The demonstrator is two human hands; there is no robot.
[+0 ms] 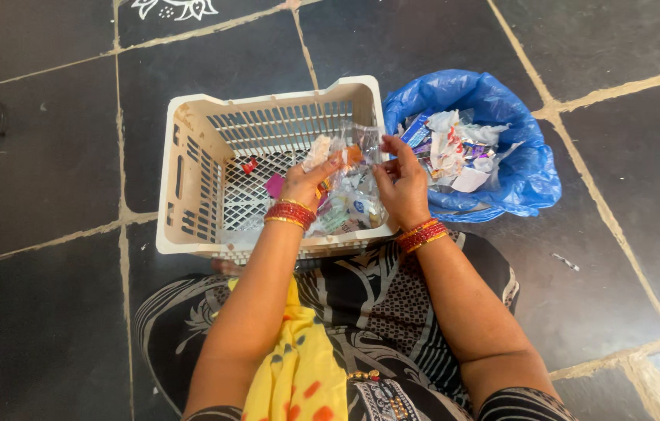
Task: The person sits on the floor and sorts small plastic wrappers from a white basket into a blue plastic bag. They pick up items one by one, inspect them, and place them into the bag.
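Seen from the head camera, a cream-coloured slatted plastic crate (pixel 197 168) sits on the dark stone-tiled floor (pixel 49 156) just in front of the person's knees. Over the crate's near right corner, the left hand (pixel 304 183) and the right hand (pixel 402 187) together hold up a crumpled clear plastic wrapper (pixel 355 160) with orange and white bits inside. The left hand's fingers are closed narrowly on the wrapper's left end; the right hand pinches its right edge between thumb and fingertips. The wrapper stretches between the two grips, above a heap of clear plastic packets (pixel 349 210) lying in the crate's right half. The crate's left half shows bare mesh with only small scraps. Just right of the crate, touching its wall, a blue plastic bag (pixel 529 171) stands open, filled with torn wrappers and paper. Left and beyond the crate, the floor lies open.
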